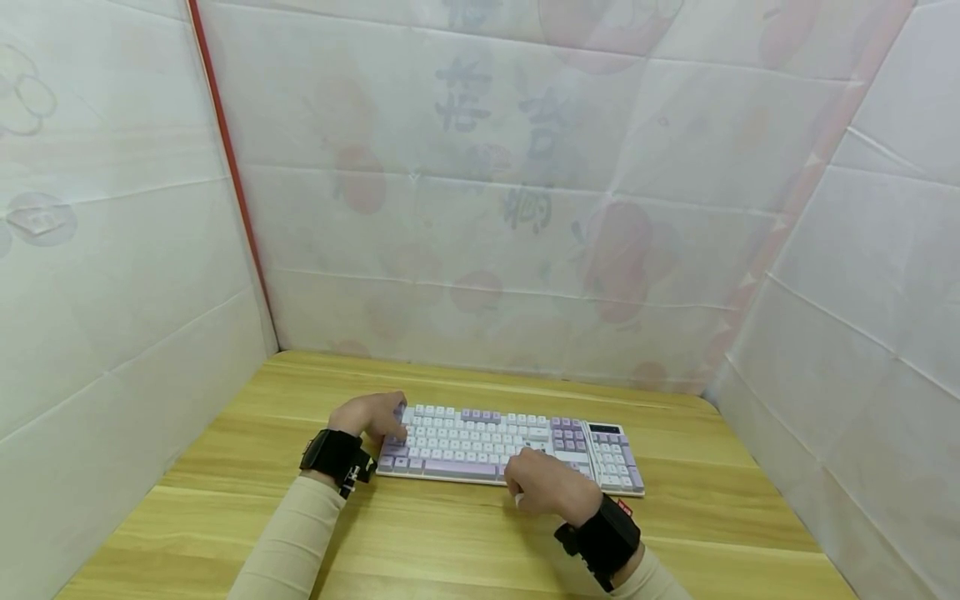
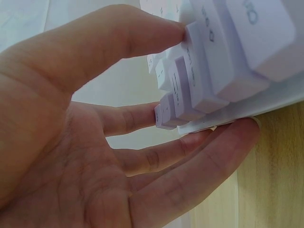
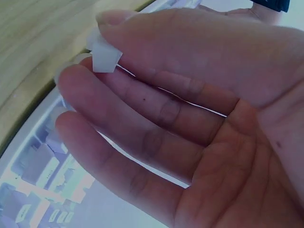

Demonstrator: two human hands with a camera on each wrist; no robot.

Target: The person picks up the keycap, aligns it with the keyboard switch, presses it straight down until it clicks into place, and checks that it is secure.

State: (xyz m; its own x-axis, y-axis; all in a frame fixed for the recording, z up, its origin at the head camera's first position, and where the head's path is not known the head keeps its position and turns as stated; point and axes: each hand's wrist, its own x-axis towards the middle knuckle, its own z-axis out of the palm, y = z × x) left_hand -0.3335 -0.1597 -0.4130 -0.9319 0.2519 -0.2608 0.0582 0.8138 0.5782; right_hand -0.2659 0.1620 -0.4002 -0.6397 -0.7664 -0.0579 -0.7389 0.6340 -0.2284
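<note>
A white and lilac keyboard [image 1: 465,433] lies on the wooden table. At its left end is my left hand [image 1: 372,414]. In the left wrist view the thumb [image 2: 156,35] presses on the keys and the other fingers [image 2: 204,164] curl against the keyboard's side edge. My right hand [image 1: 549,483] is over the keyboard's front edge, right of the middle. Between its thumb and forefinger it pinches a small white keycap [image 3: 105,56]. The other fingers are bent and hold nothing. Part of the keys lies hidden behind the right hand.
A white cable [image 1: 591,454] runs across the keyboard beside the number pad. The wooden table [image 1: 420,542] is enclosed by white printed sheets [image 1: 480,250] at the back and both sides. A black band sits on each wrist.
</note>
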